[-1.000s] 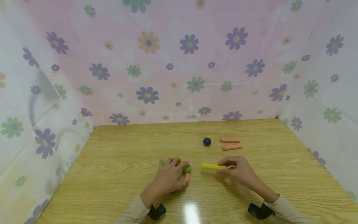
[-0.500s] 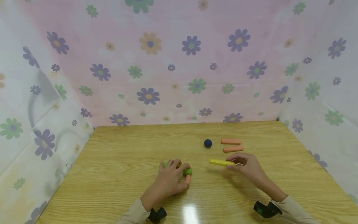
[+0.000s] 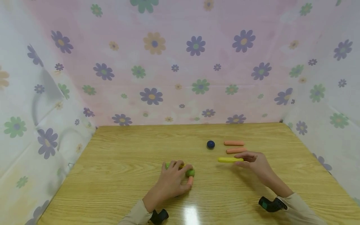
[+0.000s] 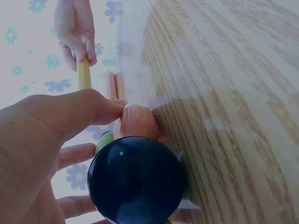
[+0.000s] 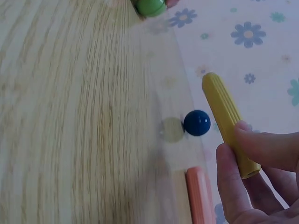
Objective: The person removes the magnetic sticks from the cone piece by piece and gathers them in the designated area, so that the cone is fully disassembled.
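Observation:
My right hand [image 3: 258, 165] pinches the near end of a ribbed yellow stick [image 5: 224, 114] between thumb and fingers, holding it above the table. My left hand [image 3: 172, 182] grips a joined piece of balls and sticks, fingers bent over it. Of this piece, a green ball [image 3: 190, 172], an orange stick [image 3: 190, 180] and a bit of yellow show in the head view. A dark blue ball [image 4: 135, 179] sits at the orange stick's end in the left wrist view, the thumb touching that stick. The hand hides most of the piece.
A loose dark blue ball [image 3: 211, 144] lies on the wood-grain table [image 3: 135, 143]. Right of it rest two orange sticks, one farther back [image 3: 234, 143] and one nearer [image 3: 235, 150]. Flower-patterned cloth [image 3: 166, 75] walls the table at the back and sides.
My right hand has carried the yellow stick to the right and away from me, off from the joined piece. The left hand stays on that piece.

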{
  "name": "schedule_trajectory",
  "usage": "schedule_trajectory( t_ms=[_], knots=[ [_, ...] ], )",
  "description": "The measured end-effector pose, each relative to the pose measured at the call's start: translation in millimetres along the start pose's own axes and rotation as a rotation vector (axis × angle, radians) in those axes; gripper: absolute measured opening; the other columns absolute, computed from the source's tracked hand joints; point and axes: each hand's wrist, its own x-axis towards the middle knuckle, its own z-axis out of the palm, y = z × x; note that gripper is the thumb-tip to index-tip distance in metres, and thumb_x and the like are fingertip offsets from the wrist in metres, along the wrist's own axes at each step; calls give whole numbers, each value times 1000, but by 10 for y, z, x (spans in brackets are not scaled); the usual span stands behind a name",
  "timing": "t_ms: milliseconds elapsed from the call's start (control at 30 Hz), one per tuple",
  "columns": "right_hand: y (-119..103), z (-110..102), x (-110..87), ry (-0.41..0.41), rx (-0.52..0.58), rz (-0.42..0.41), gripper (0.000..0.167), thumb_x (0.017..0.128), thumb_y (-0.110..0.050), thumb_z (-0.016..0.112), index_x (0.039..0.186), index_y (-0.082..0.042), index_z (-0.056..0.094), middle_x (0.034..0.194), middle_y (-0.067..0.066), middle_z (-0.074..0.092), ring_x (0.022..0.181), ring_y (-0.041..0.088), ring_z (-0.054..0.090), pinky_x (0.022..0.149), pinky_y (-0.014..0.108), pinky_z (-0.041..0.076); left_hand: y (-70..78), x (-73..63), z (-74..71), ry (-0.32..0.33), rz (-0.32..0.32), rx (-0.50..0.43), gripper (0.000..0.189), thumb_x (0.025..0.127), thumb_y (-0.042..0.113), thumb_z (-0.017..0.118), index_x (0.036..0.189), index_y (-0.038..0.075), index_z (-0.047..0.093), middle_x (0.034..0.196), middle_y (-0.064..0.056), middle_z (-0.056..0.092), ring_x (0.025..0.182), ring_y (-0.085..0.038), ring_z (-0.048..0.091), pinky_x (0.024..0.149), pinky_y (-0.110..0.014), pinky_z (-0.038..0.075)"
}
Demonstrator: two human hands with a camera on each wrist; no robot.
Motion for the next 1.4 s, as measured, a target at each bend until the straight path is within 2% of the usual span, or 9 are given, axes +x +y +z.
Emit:
schedule_trajectory(
  t_ms=[167,333,467,567,700,800,933,1133,1400],
  knots=[
    [81,-88,41,20,-56,54,45,82,-21,76,115,6,64,119,17,62,97,1,60,76,32,54,1,1,2,-3,2,5,43,86,45,59,126,29,54,121,-5,52,111,-29,50,85,-69,36],
    [185,-188,69,21,-151,103,47,82,-29,75,118,0,65,131,19,53,110,24,57,80,32,52,8,-2,7,10,1,8,40,87,44,59,124,29,55,120,-5,53,110,-28,50,84,-68,36],
    [250,-273,85,16,-187,85,45,84,-29,72,117,1,65,133,21,50,118,38,49,84,32,50,9,-4,10,16,-2,6,38,87,43,58,123,30,56,119,-5,54,110,-28,51,84,-68,36],
    [301,-334,126,24,-202,112,44,84,-30,73,116,0,66,126,17,57,110,25,54,81,28,49,6,-6,11,16,-2,5,39,87,43,59,124,29,56,120,-6,54,110,-29,50,84,-69,36],
    [359,-395,179,32,-202,169,43,83,-29,74,115,-2,67,117,8,63,96,3,51,77,22,47,4,-10,11,17,-1,0,40,88,44,59,125,29,56,121,-5,53,111,-28,50,85,-70,35],
    [362,-409,186,30,-204,148,40,84,-25,73,114,1,66,115,11,64,92,-1,52,75,22,48,4,-9,17,19,2,-4,39,88,43,58,125,30,56,120,-5,53,111,-28,50,85,-70,35],
    [339,-393,179,37,-230,91,36,85,-19,72,112,3,66,114,18,64,91,2,56,73,24,50,-1,-9,30,18,0,-3,40,88,44,58,125,30,55,121,-5,53,112,-28,49,86,-70,34],
    [342,-357,186,51,-286,0,28,83,-12,73,107,3,69,108,19,66,88,6,60,71,22,50,-6,-29,20,12,-2,0,42,87,45,59,126,30,54,122,-5,53,113,-28,49,86,-70,34],
    [339,-326,211,69,-384,-30,22,82,-9,74,101,0,71,108,17,66,94,27,62,72,21,50,-7,-44,1,12,-9,20,46,86,49,60,128,31,55,122,-4,53,112,-27,49,86,-67,36]
  ],
)
